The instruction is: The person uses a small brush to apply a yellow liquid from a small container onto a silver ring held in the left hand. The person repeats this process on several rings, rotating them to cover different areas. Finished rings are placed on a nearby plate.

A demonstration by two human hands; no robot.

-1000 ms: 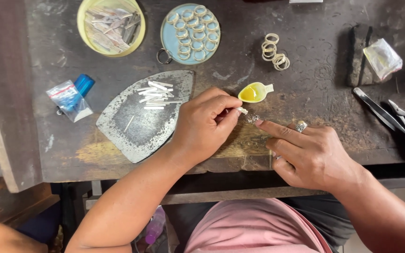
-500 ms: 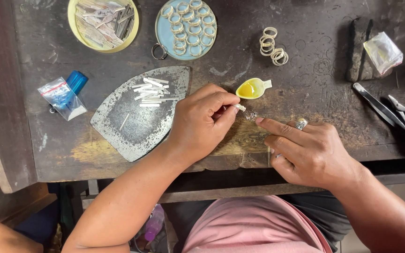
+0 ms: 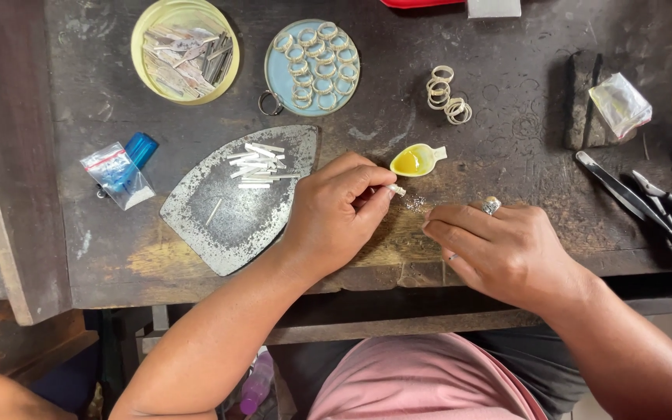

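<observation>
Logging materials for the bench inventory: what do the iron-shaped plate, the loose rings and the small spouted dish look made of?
Iron-shaped plate: likely metal, dull grey, mottled and scratched.
Loose rings: pale, silvery metal by their shine, unpolished.
Small spouted dish: glossy yellow, maybe plastic or glazed ceramic; cannot tell which.
Left hand pinches a small pale piece, probably the same pale metal.

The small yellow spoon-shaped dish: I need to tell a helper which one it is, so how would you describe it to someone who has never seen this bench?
On the dark workbench, look just right of the flat iron-shaped metal plate, straight beyond the left hand. There sits the small yellow dish, shaped like a spoon with a short white spout. Unlike the round yellow tray and round blue tray farther back, it is tiny, teardrop-shaped and filled with yellow liquid.
</observation>
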